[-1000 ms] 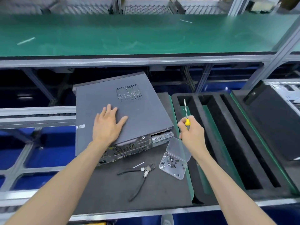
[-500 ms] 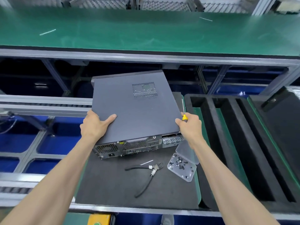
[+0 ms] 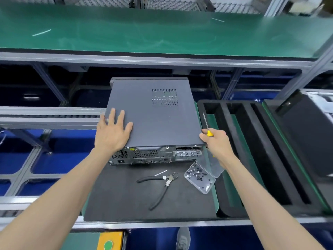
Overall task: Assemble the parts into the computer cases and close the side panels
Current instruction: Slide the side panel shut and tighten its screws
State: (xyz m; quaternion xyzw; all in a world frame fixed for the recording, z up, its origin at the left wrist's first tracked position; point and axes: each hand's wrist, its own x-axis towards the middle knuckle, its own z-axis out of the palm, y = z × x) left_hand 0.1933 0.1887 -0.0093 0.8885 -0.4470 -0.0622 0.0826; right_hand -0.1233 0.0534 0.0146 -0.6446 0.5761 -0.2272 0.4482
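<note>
A dark grey computer case lies flat on a black foam mat, side panel on top, its rear ports facing me. My left hand rests flat with straight fingers on the panel's near left corner. My right hand grips a yellow-handled screwdriver with the shaft pointing up, and touches the case's near right corner.
Black pliers and an open clear box of screws lie on the mat in front of the case. A black slotted foam tray sits to the right. A second dark case stands at far right. A green shelf runs above.
The case has turned square to me and sits flat on the mat. My left hand moved from gripping its left edge to lying flat on the panel.
</note>
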